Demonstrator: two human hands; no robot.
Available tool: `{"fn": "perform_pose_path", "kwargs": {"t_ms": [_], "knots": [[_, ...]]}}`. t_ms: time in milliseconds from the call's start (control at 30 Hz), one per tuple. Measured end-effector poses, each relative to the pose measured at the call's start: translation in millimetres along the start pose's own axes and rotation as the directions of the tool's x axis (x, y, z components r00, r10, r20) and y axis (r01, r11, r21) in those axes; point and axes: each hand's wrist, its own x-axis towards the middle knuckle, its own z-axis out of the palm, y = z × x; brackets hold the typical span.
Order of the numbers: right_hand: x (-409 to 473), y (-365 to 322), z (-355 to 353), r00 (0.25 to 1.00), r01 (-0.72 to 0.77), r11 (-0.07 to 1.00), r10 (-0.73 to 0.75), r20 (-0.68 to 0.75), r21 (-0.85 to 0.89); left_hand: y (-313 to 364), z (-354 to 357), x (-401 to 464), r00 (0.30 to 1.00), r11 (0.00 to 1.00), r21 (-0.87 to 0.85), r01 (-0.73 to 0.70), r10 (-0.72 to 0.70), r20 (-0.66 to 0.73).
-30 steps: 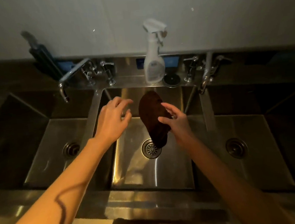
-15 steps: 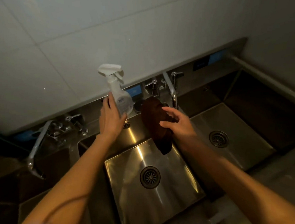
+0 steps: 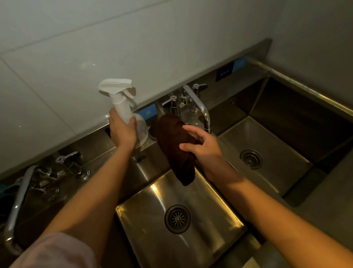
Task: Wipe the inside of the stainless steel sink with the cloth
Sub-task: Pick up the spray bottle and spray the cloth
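A single head-worn, wide-angle view is given, directed forward and steeply downward over both forearms from close above. The stainless steel sink is seen tilted across the lower frame, with the tiled wall filling the upper half.

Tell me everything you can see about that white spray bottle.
The spray bottle looks like white plastic, with a white trigger head on a narrow neck that widens to a rounded body. It is upright, at the ledge behind the middle basin, under the tiled wall. The left hand grips it around the neck and shoulder. Whether its base rests on the ledge cannot be told. The brown cloth hangs just beside it.
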Motion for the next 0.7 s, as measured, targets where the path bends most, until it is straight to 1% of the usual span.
{"fn": "perform_pose_path", "kwargs": {"t_ms": [133,233,367,467,533,633,700], "knots": [[-13,-1,-6,1.0,-0.002,1.0,0.003,-0.028,0.021,-1,-3,-5,1.0,1.0,-0.016,-0.018,0.018,0.006],[-27,-3,-13,0.999,-0.034,0.997,0.037,-0.033,0.069,-1,-11,-25,0.999,0.999,-0.037,-0.036,0.036,0.005],[-48,-6,-24,0.998,-0.055,0.998,0.055,0.006,0.031,3,-38,-73,0.998,0.993,-0.102,-0.054,0.051,-0.024],[-68,-7,-29,0.997,-0.057,0.998,0.055,0.062,0.028,11,-69,-125,0.997,0.989,-0.13,-0.071,0.065,-0.051],[-81,-6,-30,0.988,-0.073,0.997,0.067,0.136,0.033,13,-91,-165,0.994,0.991,-0.107,-0.077,0.068,-0.083],[-101,-3,-24,0.966,-0.067,0.998,0.06,0.253,0.022,12,-123,-223,0.99,0.997,-0.058,-0.05,0.041,-0.134],[-120,-1,-17,0.943,-0.057,0.998,0.05,0.329,0.012,11,-143,-260,0.981,0.999,-0.029,-0.016,0.01,-0.195]]}}
